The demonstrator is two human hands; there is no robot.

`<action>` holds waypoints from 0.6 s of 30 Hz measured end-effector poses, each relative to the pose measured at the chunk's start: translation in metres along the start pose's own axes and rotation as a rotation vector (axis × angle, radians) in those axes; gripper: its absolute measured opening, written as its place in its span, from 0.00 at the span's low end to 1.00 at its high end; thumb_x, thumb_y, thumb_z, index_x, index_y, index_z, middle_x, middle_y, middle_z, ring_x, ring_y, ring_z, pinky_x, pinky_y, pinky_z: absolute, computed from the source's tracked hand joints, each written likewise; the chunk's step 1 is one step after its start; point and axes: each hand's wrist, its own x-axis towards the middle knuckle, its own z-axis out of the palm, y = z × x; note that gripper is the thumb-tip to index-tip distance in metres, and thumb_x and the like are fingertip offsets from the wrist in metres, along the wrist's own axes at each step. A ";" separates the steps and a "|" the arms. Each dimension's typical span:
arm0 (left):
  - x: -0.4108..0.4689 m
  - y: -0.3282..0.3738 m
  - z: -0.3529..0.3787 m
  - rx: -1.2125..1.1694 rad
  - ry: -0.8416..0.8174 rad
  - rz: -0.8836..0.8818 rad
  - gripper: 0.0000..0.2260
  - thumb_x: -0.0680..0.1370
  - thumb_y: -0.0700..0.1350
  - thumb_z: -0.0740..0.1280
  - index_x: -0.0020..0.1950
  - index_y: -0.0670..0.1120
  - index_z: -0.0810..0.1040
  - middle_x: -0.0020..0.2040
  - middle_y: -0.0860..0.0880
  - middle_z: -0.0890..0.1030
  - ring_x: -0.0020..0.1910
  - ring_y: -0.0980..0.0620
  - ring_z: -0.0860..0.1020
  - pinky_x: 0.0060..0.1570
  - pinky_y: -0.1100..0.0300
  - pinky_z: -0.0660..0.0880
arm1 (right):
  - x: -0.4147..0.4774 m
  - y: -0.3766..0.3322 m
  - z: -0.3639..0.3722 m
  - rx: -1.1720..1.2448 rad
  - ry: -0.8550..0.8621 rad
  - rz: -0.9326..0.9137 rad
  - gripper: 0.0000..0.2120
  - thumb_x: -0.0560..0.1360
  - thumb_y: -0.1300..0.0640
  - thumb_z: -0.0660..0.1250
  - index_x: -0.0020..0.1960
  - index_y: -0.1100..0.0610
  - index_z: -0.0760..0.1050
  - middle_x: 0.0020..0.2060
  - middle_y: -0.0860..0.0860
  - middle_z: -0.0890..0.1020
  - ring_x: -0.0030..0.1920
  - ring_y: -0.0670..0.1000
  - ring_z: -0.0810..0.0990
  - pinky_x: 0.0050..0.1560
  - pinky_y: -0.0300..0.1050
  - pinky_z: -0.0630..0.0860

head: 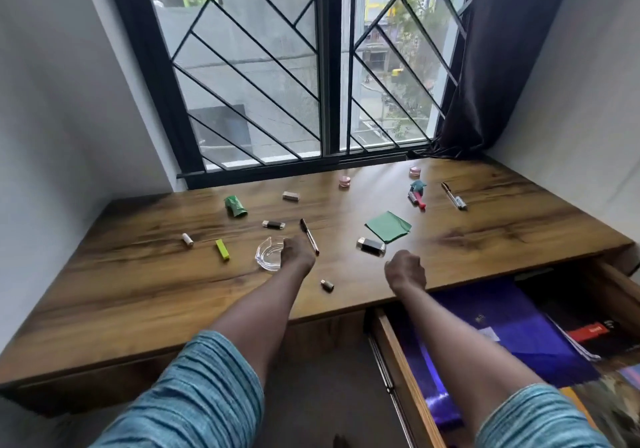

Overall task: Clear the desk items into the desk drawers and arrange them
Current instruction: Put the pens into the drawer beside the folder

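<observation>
My left hand grips the right rim of a clear glass dish on the wooden desk. Just right of that hand lies a black pen. My right hand is a closed fist near the desk's front edge, with nothing visible in it, below a black and silver USB stick. A small dark cap lies between my arms. The right drawer stands pulled out, with blue folders and books inside.
Scattered on the desk: a green paper square, a yellow-green stick, a white cap, a green wrapper, another USB stick, an eraser, two pink jars, markers, a second pen. A barred window and dark curtain stand behind.
</observation>
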 end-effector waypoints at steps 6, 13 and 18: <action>0.095 0.038 0.014 0.085 -0.014 -0.031 0.16 0.81 0.35 0.52 0.63 0.37 0.75 0.64 0.38 0.75 0.65 0.40 0.75 0.61 0.54 0.72 | 0.106 -0.034 0.013 0.081 0.024 0.094 0.14 0.77 0.59 0.59 0.59 0.64 0.74 0.59 0.62 0.78 0.59 0.63 0.77 0.56 0.50 0.75; 0.165 0.073 0.049 0.230 -0.095 -0.161 0.16 0.80 0.35 0.55 0.66 0.40 0.75 0.67 0.44 0.75 0.67 0.46 0.73 0.61 0.57 0.72 | 0.208 -0.037 0.007 0.117 0.082 0.179 0.14 0.78 0.58 0.59 0.59 0.64 0.76 0.57 0.63 0.79 0.58 0.62 0.78 0.57 0.50 0.75; 0.195 0.107 0.065 0.164 -0.096 -0.105 0.16 0.81 0.39 0.54 0.63 0.41 0.77 0.64 0.42 0.77 0.64 0.44 0.75 0.59 0.56 0.74 | 0.273 -0.016 0.005 0.262 0.254 0.286 0.16 0.79 0.58 0.55 0.58 0.65 0.76 0.56 0.63 0.80 0.57 0.62 0.78 0.56 0.52 0.75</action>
